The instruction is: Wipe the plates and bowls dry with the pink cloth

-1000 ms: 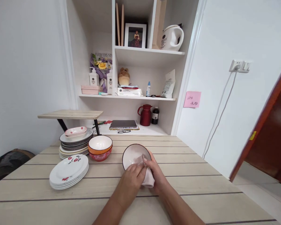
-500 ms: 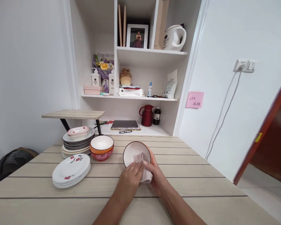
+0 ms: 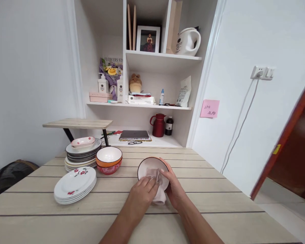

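Bowl tilts open toward me, just ahead of the left hand; I record right hand clamped on its right side, left holding cloth inside.

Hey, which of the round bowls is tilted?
The bowl in the right hand, with the cloth partly inside: its opening leans toward the person. The two stacked bowls beside the plates stand upright.

White-lined bowl with dark rim, held tilted, pale pinkish cloth crumpled and pressed inside, draped over near rim
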The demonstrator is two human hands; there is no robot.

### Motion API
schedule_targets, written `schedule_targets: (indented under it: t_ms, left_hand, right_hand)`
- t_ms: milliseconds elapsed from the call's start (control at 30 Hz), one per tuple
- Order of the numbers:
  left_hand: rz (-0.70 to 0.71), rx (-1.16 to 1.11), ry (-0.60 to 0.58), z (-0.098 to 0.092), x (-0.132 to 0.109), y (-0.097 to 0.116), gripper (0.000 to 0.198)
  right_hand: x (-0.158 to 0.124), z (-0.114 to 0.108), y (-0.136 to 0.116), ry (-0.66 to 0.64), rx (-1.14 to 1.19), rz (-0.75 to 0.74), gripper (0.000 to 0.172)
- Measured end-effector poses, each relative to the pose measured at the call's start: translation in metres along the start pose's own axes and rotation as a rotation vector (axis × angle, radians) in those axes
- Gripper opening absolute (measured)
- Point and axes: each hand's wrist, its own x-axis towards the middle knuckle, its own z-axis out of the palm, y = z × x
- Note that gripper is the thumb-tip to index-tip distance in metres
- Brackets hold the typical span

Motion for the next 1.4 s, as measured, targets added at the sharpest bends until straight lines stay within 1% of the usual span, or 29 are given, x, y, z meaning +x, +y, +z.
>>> schedule_targets:
  t_ms: [67,200,267,367,467,533,600,633,700,800,867,967,1033,1100,1200,1300,1400]
  left_hand:
    - [-0.030,0.013,0.027,0.000,-0.001,0.000,0.030]
    - [-0.109,0.023,0.075,0.003,-0.005,0.000,0.034]
    - [-0.102,0.014,0.086,0.004,-0.006,0.001,0.034]
    - [-0.062,-0.011,0.097,0.004,-0.006,0.002,0.036]
    - [-0.034,-0.061,0.063,0.003,-0.005,0.002,0.041]
    - [-0.030,-0.097,-0.002,0.002,-0.003,0.002,0.042]
    - [-0.023,-0.095,-0.049,0.002,-0.002,0.002,0.038]
    - [-0.015,-0.077,-0.051,0.002,-0.002,0.001,0.036]
    - [0.009,-0.019,-0.024,0.002,-0.001,-0.001,0.033]
    - [0.036,0.049,0.028,0.002,-0.002,-0.004,0.033]
    - [0.026,0.054,0.055,0.001,-0.004,-0.005,0.035]
    - [-0.026,0.033,0.086,0.002,-0.005,-0.005,0.037]
    - [-0.037,0.020,0.104,0.003,-0.005,-0.003,0.037]
    - [-0.016,0.003,0.108,0.003,-0.006,-0.002,0.037]
    - [0.008,-0.042,0.089,0.002,-0.004,0.000,0.040]
    - [0.004,-0.083,0.060,0.004,-0.002,0.002,0.037]
    - [0.005,-0.065,0.038,0.004,0.000,0.003,0.031]
  right_hand:
    - [-0.002,0.002,0.001,-0.041,0.013,0.023,0.074]
    - [-0.005,0.013,0.010,-0.120,0.059,0.005,0.077]
    - [-0.005,0.017,0.015,-0.112,0.080,0.027,0.079]
    - [-0.003,0.020,0.019,-0.049,0.098,0.075,0.080]
    - [0.000,0.018,0.017,-0.011,0.085,0.073,0.074]
    - [0.001,0.013,0.012,-0.014,0.068,0.037,0.067]
    - [0.001,0.007,0.005,-0.002,0.039,-0.017,0.064]
    - [0.001,0.005,0.003,0.012,0.022,-0.039,0.065]
    - [0.000,0.002,-0.001,0.047,0.001,-0.049,0.073]
    - [-0.001,0.002,-0.001,0.056,0.017,-0.004,0.085]
    - [-0.003,0.005,0.001,0.026,0.054,0.013,0.088]
    - [-0.006,0.013,0.007,-0.046,0.105,0.028,0.090]
    - [-0.007,0.018,0.011,-0.056,0.121,0.049,0.091]
    - [-0.006,0.021,0.015,-0.021,0.121,0.062,0.089]
    - [-0.003,0.021,0.018,0.030,0.107,0.068,0.076]
    - [0.000,0.016,0.015,0.023,0.095,0.057,0.064]
    - [0.001,0.008,0.008,0.015,0.068,0.002,0.062]
